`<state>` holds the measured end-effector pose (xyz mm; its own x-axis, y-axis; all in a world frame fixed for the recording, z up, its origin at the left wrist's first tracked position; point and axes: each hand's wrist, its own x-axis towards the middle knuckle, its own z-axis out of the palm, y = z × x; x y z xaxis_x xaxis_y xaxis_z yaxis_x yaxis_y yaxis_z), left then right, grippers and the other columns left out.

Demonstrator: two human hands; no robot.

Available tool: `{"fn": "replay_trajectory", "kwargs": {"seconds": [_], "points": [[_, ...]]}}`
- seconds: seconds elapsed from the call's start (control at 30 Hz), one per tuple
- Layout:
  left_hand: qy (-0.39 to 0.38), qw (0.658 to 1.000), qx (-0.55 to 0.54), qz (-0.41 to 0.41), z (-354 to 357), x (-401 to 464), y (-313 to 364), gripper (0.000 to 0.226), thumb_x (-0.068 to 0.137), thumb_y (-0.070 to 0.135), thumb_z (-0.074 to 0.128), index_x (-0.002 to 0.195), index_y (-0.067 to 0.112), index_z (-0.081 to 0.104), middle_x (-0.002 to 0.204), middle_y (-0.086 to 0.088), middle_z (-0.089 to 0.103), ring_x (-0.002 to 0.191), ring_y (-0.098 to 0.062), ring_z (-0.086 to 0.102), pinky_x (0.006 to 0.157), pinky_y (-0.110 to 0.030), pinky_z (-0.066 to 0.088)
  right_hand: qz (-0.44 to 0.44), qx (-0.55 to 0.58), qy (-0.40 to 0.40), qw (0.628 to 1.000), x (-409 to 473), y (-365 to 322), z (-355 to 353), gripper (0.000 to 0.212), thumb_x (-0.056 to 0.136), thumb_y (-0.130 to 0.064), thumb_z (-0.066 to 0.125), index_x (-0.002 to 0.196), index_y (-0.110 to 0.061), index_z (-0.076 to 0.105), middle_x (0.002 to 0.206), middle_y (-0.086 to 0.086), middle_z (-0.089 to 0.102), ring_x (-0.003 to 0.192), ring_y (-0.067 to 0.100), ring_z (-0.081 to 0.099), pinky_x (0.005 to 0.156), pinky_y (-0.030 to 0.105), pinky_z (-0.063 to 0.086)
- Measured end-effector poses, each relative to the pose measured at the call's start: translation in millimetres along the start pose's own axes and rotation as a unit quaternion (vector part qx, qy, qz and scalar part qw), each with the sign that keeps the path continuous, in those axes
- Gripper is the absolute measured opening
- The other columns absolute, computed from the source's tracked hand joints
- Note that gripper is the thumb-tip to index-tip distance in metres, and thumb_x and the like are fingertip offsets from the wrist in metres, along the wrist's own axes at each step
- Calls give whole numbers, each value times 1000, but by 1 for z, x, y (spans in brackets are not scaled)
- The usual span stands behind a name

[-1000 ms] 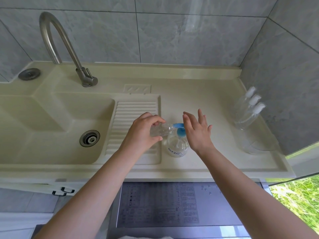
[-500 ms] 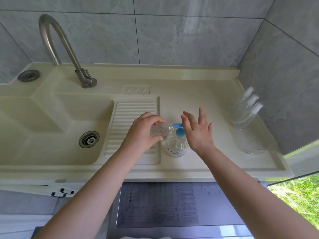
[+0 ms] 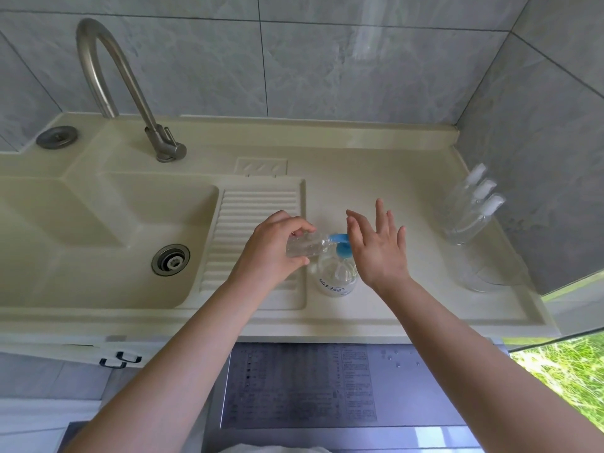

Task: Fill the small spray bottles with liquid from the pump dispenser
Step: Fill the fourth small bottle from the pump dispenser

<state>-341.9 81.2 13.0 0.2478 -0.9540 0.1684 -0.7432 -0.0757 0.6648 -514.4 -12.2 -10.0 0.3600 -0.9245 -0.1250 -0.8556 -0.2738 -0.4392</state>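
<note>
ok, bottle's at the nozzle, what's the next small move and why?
Probably press down with the right hand on the blue pump head. The left hand holds the small bottle tilted, its mouth against the blue nozzle, and the right palm sits over the pump, fingers spread. How full the bottle is can't be judged.

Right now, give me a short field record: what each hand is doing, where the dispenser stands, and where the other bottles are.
left hand: grips small spray bottle on its side, mouth at the blue nozzle
right hand: fingers spread, palm over the pump head
pump dispenser: upright on the counter, right of the ribbed drainboard
capped bottles: three, in a clear holder by the right wall
sink basin: left of the drainboard
</note>
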Motion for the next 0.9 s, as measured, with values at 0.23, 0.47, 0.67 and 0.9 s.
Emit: {"fn": "replay_trajectory", "kwargs": {"seconds": [0.23,0.47,0.67,0.9], "points": [[-2,1000,2,-1,-2,0,-1,54,60,11,91,107,29,71,98,8,59,89,-5,58,85,-14,45,26,93,10,995,1,1,0,60,101,-61,17,154,-36,32,168,3,-5,155,25,-8,121,51,-9],[-4,1000,-7,-4,-2,2,0,54,60,8,90,107,26,72,98,7,59,87,-4,57,81,-1,37,1,18,11,1000,-5,-2,2,68,92,-51,-1,153,-40,29,168,8,-7,154,30,-6,122,53,-1],[1,1000,-8,-2,-2,0,0,55,59,7,90,107,26,72,98,8,59,89,-6,58,88,-20,47,32,91,11,995,-3,-3,2,56,102,-58,17,151,-40,37,168,3,-4,155,25,-4,122,51,-8],[-3,1000,-8,-8,-1,1,1,54,60,7,90,107,26,72,98,7,59,90,-7,57,86,-17,44,16,-5,15,1000,-4,0,6,49,106,-29,16,154,-35,27,167,14,-8,153,36,-5,121,56,1]]}}
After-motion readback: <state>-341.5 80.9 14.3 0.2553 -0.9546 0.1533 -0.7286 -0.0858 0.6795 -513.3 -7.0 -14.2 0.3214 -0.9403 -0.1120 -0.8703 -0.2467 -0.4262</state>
